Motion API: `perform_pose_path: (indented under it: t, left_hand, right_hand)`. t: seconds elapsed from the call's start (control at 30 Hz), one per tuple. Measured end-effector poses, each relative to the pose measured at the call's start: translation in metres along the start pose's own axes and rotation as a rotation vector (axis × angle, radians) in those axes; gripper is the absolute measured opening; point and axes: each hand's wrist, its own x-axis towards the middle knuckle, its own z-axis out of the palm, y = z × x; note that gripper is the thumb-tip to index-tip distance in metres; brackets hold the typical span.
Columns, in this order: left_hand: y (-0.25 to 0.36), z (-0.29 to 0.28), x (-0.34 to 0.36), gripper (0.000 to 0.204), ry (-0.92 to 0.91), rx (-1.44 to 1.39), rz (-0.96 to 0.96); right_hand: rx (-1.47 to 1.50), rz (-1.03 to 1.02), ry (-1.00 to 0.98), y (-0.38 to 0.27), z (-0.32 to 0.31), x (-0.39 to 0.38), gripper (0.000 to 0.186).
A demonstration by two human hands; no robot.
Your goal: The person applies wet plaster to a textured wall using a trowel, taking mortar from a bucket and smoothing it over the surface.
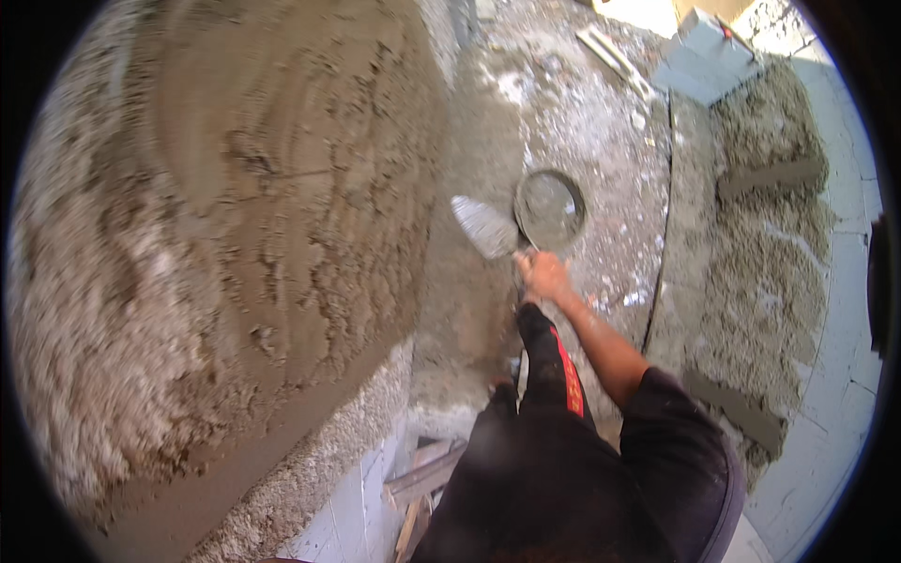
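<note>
My right hand (544,275) is wrapped round the handle of a trowel (484,227). The trowel's pale metal blade points up and to the left, over the grey floor between the two walls. Just beyond the hand stands a round bucket (580,223), its rim close to the trowel's handle end. What lies inside the bucket looks greyish and is hard to make out. To the left rises a wall with wet brown mortar (310,216) spread over it, smooth in places and rough in others. My left hand is out of view.
Rough mortar (770,281) with smoother bands covers part of the right wall, beside pale blue blocks (835,450). A light blue block (706,61) and a long pale strip (615,61) lie farther off. Wood pieces (427,477) sit at the lower left. Pale debris speckles the floor (610,235).
</note>
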Motion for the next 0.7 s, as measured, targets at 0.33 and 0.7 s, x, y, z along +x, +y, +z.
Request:
perform_pose_path:
  t: [0.33, 0.7]
  left_hand:
    - [0.115, 0.021, -0.072, 0.059, -0.168, -0.107, 0.257]
    - [0.150, 0.025, -0.073, 0.059, -0.277, -0.128, 0.401]
  right_hand:
    - [-0.696, 0.024, -0.101, 0.277, 0.011, 0.277, 0.022]
    - [-0.710, 0.184, -0.347, 0.290, 0.039, 0.245, 0.025]
